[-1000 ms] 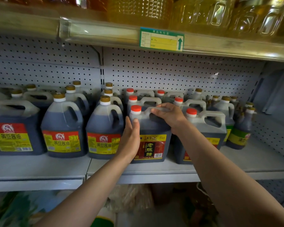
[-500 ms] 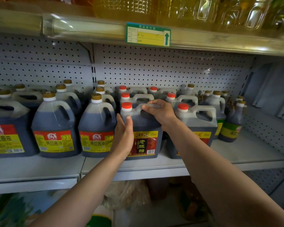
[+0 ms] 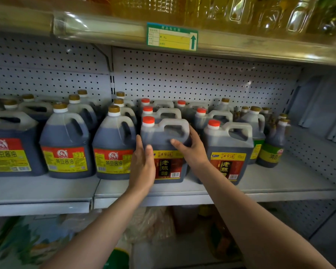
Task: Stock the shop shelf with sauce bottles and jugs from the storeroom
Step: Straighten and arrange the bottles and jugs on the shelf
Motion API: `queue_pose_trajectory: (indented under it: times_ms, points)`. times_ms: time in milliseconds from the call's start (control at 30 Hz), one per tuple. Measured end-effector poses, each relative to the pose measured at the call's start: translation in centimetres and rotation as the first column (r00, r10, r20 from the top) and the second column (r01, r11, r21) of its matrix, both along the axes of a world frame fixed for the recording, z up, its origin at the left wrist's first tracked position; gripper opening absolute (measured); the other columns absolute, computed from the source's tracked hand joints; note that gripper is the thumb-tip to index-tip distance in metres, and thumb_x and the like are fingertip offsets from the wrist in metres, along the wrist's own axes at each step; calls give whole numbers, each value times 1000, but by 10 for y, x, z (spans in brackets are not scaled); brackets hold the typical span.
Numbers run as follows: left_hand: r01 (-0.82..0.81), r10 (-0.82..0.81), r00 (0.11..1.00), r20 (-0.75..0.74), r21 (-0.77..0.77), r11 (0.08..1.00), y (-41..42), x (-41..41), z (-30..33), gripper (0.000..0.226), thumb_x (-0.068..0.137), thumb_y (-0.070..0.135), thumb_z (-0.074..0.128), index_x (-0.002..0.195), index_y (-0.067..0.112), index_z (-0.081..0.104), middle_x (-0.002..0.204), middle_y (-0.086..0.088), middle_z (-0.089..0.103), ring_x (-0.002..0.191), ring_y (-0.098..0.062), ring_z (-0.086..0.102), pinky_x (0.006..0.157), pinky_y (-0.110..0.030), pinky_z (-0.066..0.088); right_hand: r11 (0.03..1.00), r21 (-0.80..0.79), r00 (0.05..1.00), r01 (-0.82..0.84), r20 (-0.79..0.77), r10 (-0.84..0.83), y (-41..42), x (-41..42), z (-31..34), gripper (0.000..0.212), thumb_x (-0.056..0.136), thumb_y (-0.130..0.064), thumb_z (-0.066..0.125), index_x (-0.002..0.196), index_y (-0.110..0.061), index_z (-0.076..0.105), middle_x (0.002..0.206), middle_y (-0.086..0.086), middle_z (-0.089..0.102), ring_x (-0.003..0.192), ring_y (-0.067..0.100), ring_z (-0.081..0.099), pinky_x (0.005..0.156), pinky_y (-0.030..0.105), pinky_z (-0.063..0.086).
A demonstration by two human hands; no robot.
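Note:
A red-capped jug of dark vinegar [image 3: 168,164] with a red and yellow label stands at the front of the grey shelf [image 3: 279,183]. My left hand [image 3: 143,166] lies flat with straight fingers against its left front side. My right hand [image 3: 192,150] wraps the jug's right side below the handle, thumb across the front and fingers round the edge. A matching vinegar jug [image 3: 229,150] stands just to the right, with more red-capped ones in rows behind.
Gold-capped soy sauce jugs [image 3: 113,148] fill the shelf to the left, close against the held jug. Smaller green-labelled bottles [image 3: 272,144] stand at the right, with bare shelf beyond. Oil bottles [image 3: 241,14] sit on the shelf above, behind a price tag [image 3: 172,36]. Bagged goods [image 3: 149,224] lie below.
My right hand has come off the jug's handle and dropped to its right side. My left hand stays against the left side. The jug stands in about the same place.

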State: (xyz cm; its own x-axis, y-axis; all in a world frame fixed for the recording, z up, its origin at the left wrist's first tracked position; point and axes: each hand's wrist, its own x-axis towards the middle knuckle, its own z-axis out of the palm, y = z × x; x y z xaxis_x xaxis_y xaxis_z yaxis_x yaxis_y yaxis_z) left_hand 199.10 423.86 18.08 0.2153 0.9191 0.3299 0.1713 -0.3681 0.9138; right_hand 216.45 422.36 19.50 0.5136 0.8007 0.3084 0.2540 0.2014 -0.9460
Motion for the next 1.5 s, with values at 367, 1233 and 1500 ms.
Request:
queue_pose_trajectory:
  times_ms: [367, 1233, 1500]
  points:
    - [-26, -3, 986, -167, -173, 985, -35, 0, -46, 60, 99, 62, 17, 152, 52, -9, 164, 10, 20, 143, -30, 38, 107, -47, 37, 981, -160, 990, 112, -64, -124, -27, -14, -76, 60, 88, -36, 76, 143, -38, 53, 127, -11, 70, 123, 11, 62, 107, 45, 51]
    - [1, -33, 988, -152, -207, 978, -11, 14, -47, 65, 97, 66, 18, 151, 51, -16, 165, 13, 12, 148, -23, 29, 113, -45, 29, 904, -312, 952, 293, 11, -305, -3, -22, -68, 60, 89, -53, 70, 144, -35, 54, 130, -2, 69, 126, 26, 60, 103, 47, 48]
    - [0, -42, 987, -155, -262, 965, 12, 12, -35, 61, 100, 62, 15, 155, 46, -5, 164, 12, 18, 146, -26, 33, 110, -41, 31, 901, -341, 951, 269, -56, -305, 18, -17, -58, 62, 88, -50, 73, 144, -29, 56, 131, 2, 68, 126, 31, 59, 106, 47, 47]
